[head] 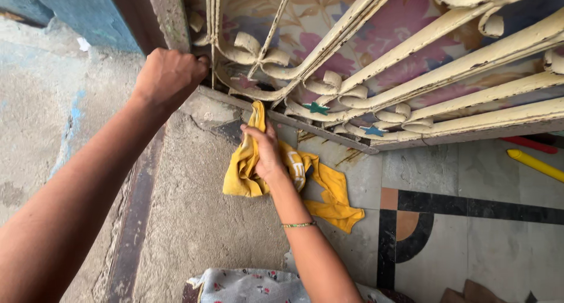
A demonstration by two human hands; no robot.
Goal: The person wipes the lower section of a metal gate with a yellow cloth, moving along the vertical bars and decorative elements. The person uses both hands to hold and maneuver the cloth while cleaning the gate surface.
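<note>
My right hand (pixel 262 147) grips a yellow cloth (pixel 329 194) and presses its bunched top against the lower rail of a cream metal grille gate (pixel 411 44). The rest of the cloth hangs down over the floor. A thin bangle sits on that wrist. My left hand (pixel 170 74) is closed around the gate's corner bar by the wall, its arm stretching in from the lower left.
The gate has flaking curled scrollwork and small star ornaments, with a floral curtain (pixel 364 21) behind it. Below lie a concrete step (pixel 200 221) and patterned marble floor (pixel 470 232). A yellow stick (pixel 534 165) and a red one (pixel 531 144) lie at the right.
</note>
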